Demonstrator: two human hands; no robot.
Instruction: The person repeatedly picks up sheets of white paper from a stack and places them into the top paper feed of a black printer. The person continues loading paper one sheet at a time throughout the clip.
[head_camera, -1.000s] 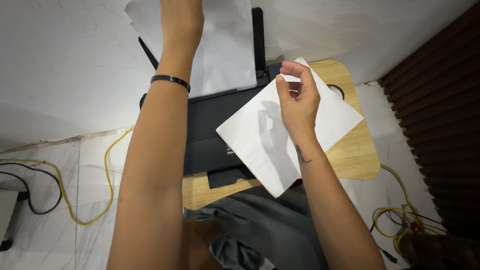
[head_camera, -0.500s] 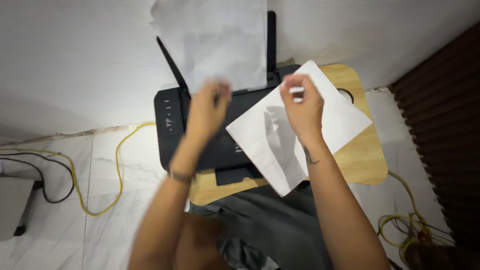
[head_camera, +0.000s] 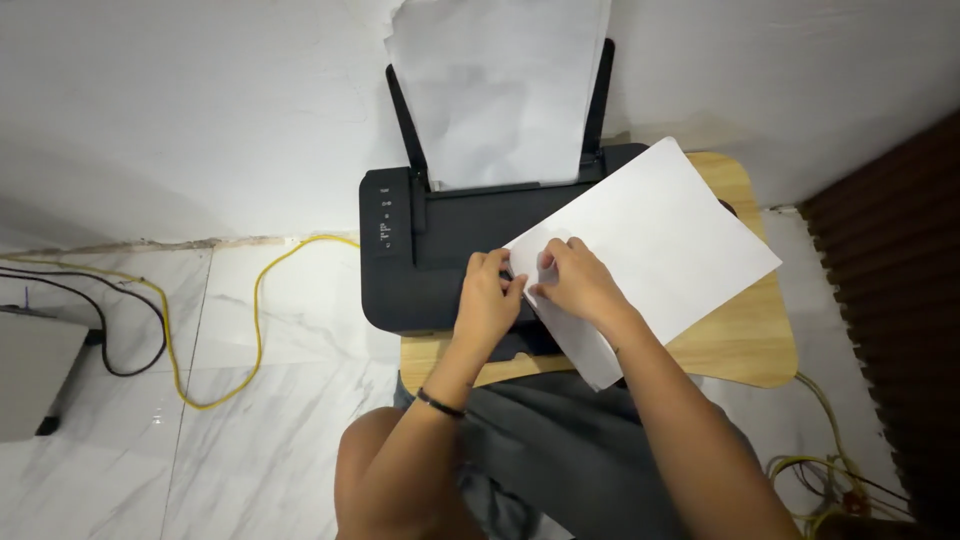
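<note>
One loose paper sheet (head_camera: 650, 240), two hands, left hand (head_camera: 490, 300), right hand (head_camera: 575, 285), one black printer (head_camera: 440, 250)

Bright, even indoor light, from above and slightly front. White wall (head_camera: 200, 100) faintly greyed toward lower left. Soft shadow under the hands (head_camera: 530, 290) on the loose sheet (head_camera: 660, 240); no hard edges. Dull sheen on marble floor (head_camera: 280, 420), no harsh glare. Black printer (head_camera: 430, 260) holding little detail. Dark slatted panel (head_camera: 900, 300) at right underexposed. Sharp throughout, no motion blur. Wide-angle bending toward the corners.
</note>
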